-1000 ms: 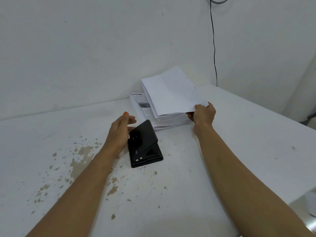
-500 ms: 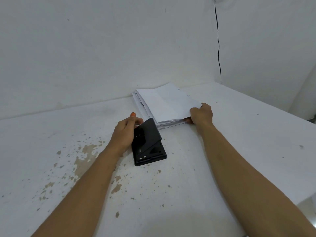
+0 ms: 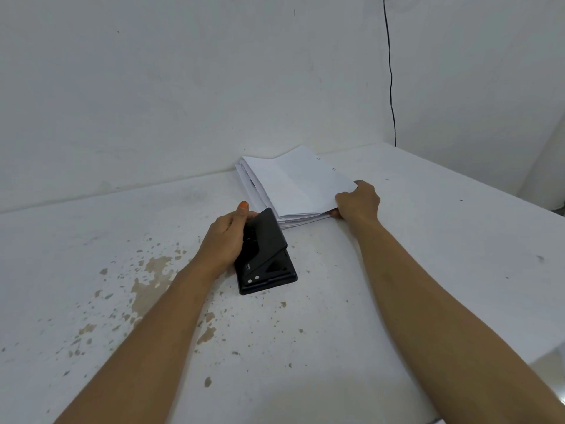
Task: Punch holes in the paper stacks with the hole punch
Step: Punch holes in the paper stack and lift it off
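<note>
A black hole punch [image 3: 265, 254] lies on the white table [image 3: 336, 301], its lever raised. My left hand [image 3: 227, 237] grips its left side, thumb by the lever's far end. Just behind it a stack of white paper [image 3: 293, 185] rests against the back wall. My right hand [image 3: 358, 199] pinches the near right corner of the stack's upper sheets, which lie almost flat on the rest. The punch's far end nearly touches the stack's near left corner.
The table's paint is chipped in brown patches [image 3: 153, 270] left of the punch. A black cable [image 3: 390, 71] hangs down the wall at the back right corner. The table's right edge [image 3: 519, 203] runs diagonally at right.
My right hand has lowered the lifted sheets down onto the stack. My left hand has closed around the side of the hole punch.
</note>
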